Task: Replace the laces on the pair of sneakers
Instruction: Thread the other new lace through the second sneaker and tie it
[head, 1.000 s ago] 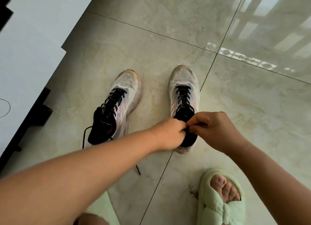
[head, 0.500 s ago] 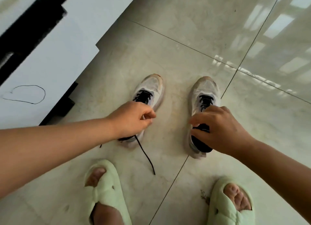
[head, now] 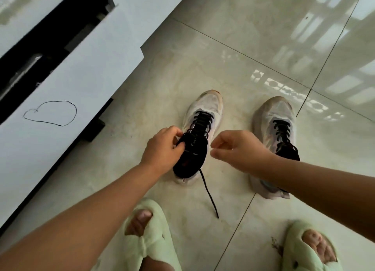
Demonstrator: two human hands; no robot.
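Two white mesh sneakers with black laces stand toes-away on the tiled floor. My left hand [head: 162,149] grips the black collar of the left sneaker [head: 207,106] from its left side. My right hand [head: 239,149] hovers just right of that collar, fingers curled, thumb and forefinger close together with nothing visible between them. A loose black lace end [head: 209,193] trails from the left sneaker's heel toward me. The right sneaker [head: 278,112] stands apart to the right, its heel partly hidden by my right forearm.
A white cabinet [head: 67,84] with a black base and a drawn outline runs along the left. My feet in pale green slippers [head: 150,242] [head: 308,250] stand close below the sneakers. Glossy floor tiles [head: 263,37] stretch beyond.
My right hand left the right sneaker and moved left beside the left sneaker's collar. My left hand stays on the left sneaker. The view shifted right and down.
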